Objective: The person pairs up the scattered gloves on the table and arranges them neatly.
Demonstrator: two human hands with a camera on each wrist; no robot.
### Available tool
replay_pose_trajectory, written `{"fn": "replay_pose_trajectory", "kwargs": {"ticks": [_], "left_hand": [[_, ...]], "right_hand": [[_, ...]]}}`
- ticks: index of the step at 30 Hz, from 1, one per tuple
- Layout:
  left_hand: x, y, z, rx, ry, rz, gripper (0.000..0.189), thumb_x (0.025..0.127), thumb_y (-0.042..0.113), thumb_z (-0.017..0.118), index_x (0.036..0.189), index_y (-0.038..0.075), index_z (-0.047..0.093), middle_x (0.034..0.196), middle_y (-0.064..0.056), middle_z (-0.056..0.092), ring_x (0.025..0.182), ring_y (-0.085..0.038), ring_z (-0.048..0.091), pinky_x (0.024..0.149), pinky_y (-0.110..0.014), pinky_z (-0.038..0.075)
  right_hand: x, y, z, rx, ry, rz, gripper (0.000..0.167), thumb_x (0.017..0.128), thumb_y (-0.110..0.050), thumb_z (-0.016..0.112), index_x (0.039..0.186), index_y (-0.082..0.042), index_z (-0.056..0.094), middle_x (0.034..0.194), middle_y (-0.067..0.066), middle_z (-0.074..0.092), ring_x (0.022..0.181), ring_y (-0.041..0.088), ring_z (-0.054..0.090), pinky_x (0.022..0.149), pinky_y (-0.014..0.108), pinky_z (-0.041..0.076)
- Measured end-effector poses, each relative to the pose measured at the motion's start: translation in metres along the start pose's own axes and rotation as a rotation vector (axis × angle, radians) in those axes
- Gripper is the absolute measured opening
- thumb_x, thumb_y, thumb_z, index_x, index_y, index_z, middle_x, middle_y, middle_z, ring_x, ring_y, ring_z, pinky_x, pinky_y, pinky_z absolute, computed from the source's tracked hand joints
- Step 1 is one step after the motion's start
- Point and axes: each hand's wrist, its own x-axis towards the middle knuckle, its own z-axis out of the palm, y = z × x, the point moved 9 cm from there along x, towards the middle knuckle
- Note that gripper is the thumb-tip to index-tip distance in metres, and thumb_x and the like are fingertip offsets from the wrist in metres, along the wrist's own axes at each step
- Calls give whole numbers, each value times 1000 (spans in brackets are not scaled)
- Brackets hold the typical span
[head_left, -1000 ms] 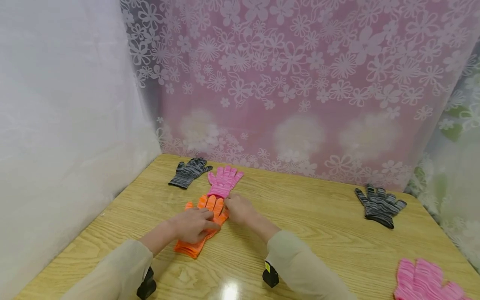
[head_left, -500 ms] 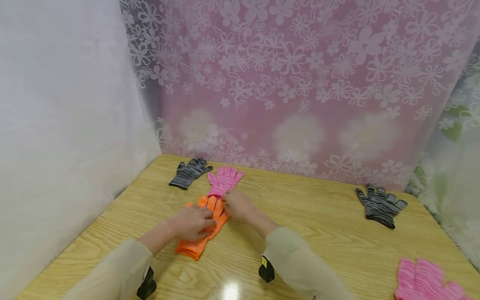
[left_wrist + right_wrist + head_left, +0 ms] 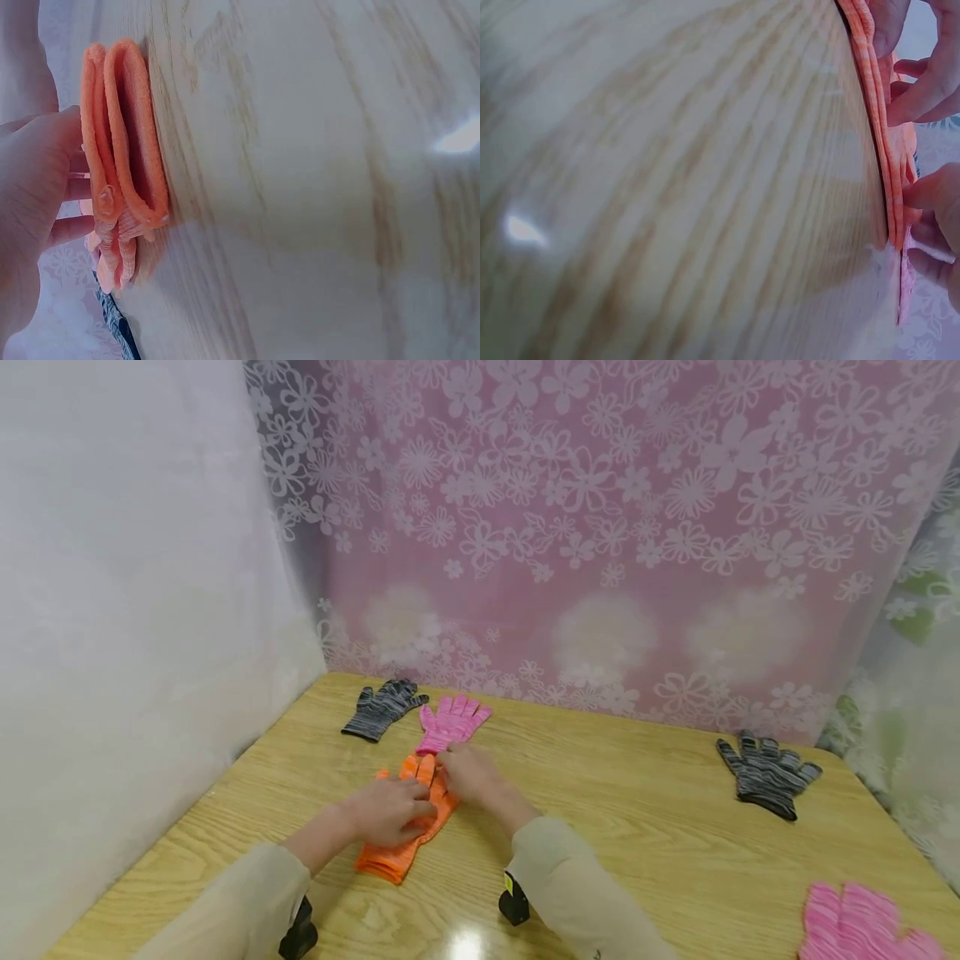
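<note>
Two orange knit gloves (image 3: 442, 810) lie stacked on the table, and both cuffs (image 3: 135, 135) show in the left wrist view. My left hand (image 3: 390, 812) rests on top of them with its fingers loosely bent, hiding part of the palm area. At the far right side of the stack, my right hand (image 3: 467, 772) pinches an orange glove finger between thumb and fingers. The right wrist view has this hand (image 3: 937, 217) at the glove edge, beside the left hand (image 3: 937, 75). A pink glove (image 3: 452, 722) lies just beyond the orange fingertips.
A grey-black striped glove (image 3: 382, 708) lies at the back left. Another striped glove (image 3: 767, 777) is at the back right. Pink glove fabric (image 3: 855, 922) shows at the front right. Curtains (image 3: 585, 527) hang around the wood-grain table (image 3: 637, 827).
My right hand has shifted slightly left and away from me along the orange glove fingers. The left hand stays on the stack. The view has shifted a little.
</note>
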Motion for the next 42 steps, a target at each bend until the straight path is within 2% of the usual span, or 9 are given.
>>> {"fn": "replay_pose_trajectory", "kwargs": {"ticks": [3, 7, 13, 15, 20, 24, 32, 36, 42], "left_hand": [[0, -2, 0, -1, -17, -18, 14, 87, 30, 62, 97, 19, 65, 83, 5, 52, 76, -12, 48, 62, -24, 40], [0, -4, 2, -5, -35, -30, 16, 88, 30, 61, 98, 20, 65, 84, 6, 53, 77, -11, 48, 63, -24, 40], [0, -2, 2, -6, -15, -18, 15, 88, 29, 61, 97, 19, 65, 83, 5, 52, 75, -11, 48, 62, -22, 39], [0, -2, 2, -2, -10, -20, 15, 87, 29, 62, 98, 18, 66, 83, 5, 52, 75, -11, 47, 62, -22, 39], [-1, -2, 2, -5, -13, -25, 15, 88, 29, 62, 98, 18, 65, 84, 4, 52, 75, -12, 48, 63, -22, 40], [-1, -1, 2, -16, -14, -24, 15, 88, 29, 62, 97, 18, 65, 84, 4, 52, 75, -12, 48, 64, -22, 40], [-1, -3, -2, -48, 13, -26, 15, 87, 27, 63, 98, 17, 66, 84, 4, 52, 73, -12, 48, 60, -21, 39], [-2, -4, -1, -47, 8, -33, 15, 88, 28, 62, 99, 18, 66, 83, 4, 51, 73, -11, 47, 60, -21, 38], [-2, -4, 2, -45, -7, -44, 16, 88, 29, 61, 99, 19, 66, 84, 5, 52, 75, -11, 47, 62, -22, 39]], "right_hand": [[2, 6, 1, 0, -23, 72, 14, 88, -15, 59, 99, -9, 65, 90, 4, 55, 84, 19, 55, 74, 31, 47], [4, 14, 0, 14, -23, 151, 8, 84, -19, 64, 84, -11, 62, 82, 2, 50, 76, 17, 51, 63, 30, 44], [3, 20, -3, 247, 10, 234, 12, 86, -13, 63, 74, -11, 59, 70, -1, 51, 63, 13, 47, 54, 26, 38], [4, 20, -4, 266, 14, 236, 11, 86, -9, 61, 75, -10, 60, 69, -1, 53, 62, 13, 47, 54, 26, 39], [7, 15, 1, 127, -17, 190, 5, 86, -9, 61, 82, -8, 59, 67, 0, 53, 63, 14, 49, 58, 28, 42], [7, 14, 4, 105, -7, 176, 6, 85, -9, 62, 83, -7, 57, 66, 1, 49, 61, 15, 48, 57, 29, 41], [6, 32, -5, 303, 28, 258, 4, 85, -6, 59, 89, -6, 59, 73, 1, 53, 63, 13, 46, 56, 25, 40], [3, 42, -8, 363, 2, 302, 6, 84, -4, 58, 83, -7, 63, 74, 0, 57, 64, 14, 49, 57, 26, 41], [1, 36, 2, 353, -53, 242, 11, 86, -12, 60, 89, -8, 69, 84, 0, 63, 72, 12, 52, 66, 27, 45]]}}
